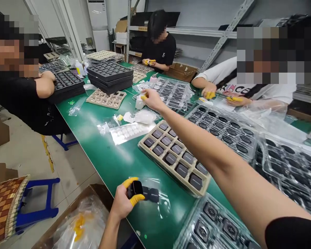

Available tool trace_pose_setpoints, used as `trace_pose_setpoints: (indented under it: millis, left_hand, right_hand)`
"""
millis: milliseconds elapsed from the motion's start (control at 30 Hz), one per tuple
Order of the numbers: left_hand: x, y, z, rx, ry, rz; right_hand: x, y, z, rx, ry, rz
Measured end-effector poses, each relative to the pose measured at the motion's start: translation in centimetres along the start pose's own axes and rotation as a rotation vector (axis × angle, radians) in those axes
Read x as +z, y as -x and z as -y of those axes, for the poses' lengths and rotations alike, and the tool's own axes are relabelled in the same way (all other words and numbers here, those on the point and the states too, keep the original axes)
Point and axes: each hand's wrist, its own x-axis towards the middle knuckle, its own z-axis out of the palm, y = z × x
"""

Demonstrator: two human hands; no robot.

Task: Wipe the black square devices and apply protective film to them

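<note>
Blue stool [49, 197] with checkered seat [5, 207]; cardboard box [182, 71] near metal shelving [226, 35].

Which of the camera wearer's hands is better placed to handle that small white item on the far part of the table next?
Probably the right hand: it reaches across the green table, fingers at the small white item. The left hand is farther away and already holds a black square-faced piece.

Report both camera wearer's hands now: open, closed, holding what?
Left hand: closed, holding a black squarish device.
Right hand: at a white item; grip unclear.
</note>
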Motion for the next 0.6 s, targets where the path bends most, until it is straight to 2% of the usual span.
trace_pose_setpoints:
  millis: [133, 267, 400, 600]
  left_hand:
    - [0.3, 0.5, 0.0, 0.038, -0.095, -0.035]
    - [0.4, 0.8, -0.4, 0.052, -0.154, -0.046]
    - [0.4, 0.8, 0.0, 0.080, -0.163, -0.029]
    - [0.8, 1.4, 1.7, 0.058, -0.177, -0.041]
  right_hand:
    - [0.3, -6.6, -1.2, -0.030, 0.208, -0.083]
    - [1.3, -10.6, -2.9, -0.023, 0.363, -0.085]
    - [2.5, -12.0, -4.6, -0.001, 0.468, -0.084]
    - [3.8, -12.0, -6.2, 0.012, 0.568, -0.072]
